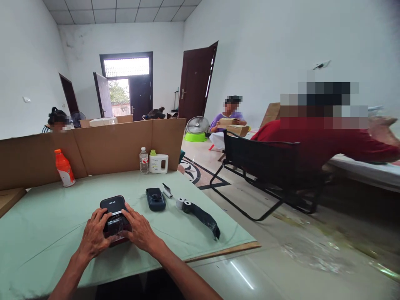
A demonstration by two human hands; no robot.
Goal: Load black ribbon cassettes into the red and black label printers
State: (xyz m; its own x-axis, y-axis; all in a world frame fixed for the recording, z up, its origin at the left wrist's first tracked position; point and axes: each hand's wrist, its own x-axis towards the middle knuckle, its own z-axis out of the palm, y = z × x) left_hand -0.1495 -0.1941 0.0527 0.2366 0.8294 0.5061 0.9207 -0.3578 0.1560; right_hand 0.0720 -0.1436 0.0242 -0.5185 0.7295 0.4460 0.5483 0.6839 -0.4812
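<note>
A black thermal printer (113,204), boxy with rounded corners and a glossy front half, lies on the pale green tabletop (71,208). Along its left side my left hand (96,234) is closed, fingertips on the top. My right hand (139,228) grips the opposite side, fingers on the lid and thumb near the front edge. The printer's underside is hidden. To its right sits a smaller dark device (155,199), untouched. Beyond that lie a small white roll (168,192) with a dark flap and a pair of white-ended rolls (183,203) beside a long black strip (204,217).
A cardboard screen (109,146) stands along the table's far edge. Before it are an orange bottle (65,168), a water bottle (143,160) and a white jug (158,162). At right, a person in red sits in a black chair (262,158); another person (229,114) handles cardboard beyond.
</note>
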